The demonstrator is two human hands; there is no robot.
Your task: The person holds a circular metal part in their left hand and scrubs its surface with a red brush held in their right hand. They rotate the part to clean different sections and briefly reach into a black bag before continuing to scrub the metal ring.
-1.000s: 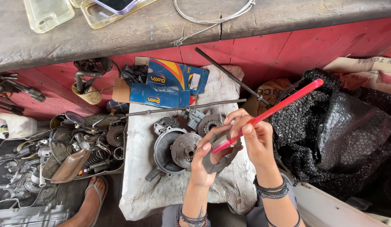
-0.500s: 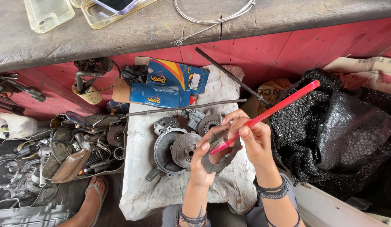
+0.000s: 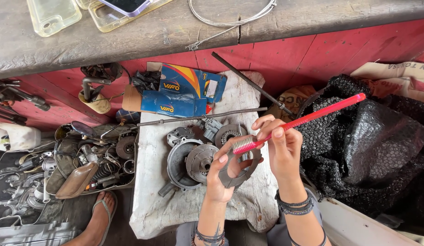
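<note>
Since the earlier frame the red toothbrush (image 3: 303,122) has slid up and to the right, so its bristled head now sits at the upper rim of the grey metal ring (image 3: 237,175) instead of lower across it. Its long axis runs from the bristles, lower left, to the handle tip, upper right, over the black bubble wrap (image 3: 371,141). Right hand (image 3: 280,146) pinches the handle near the head, fingers closed round it. Left hand (image 3: 221,175) grips the ring from below, closer to the bristles. Most of the ring hides behind the fingers; the contact point itself is hard to make out. Behind lie clutch parts (image 3: 193,159) on the white cloth (image 3: 162,205).
</note>
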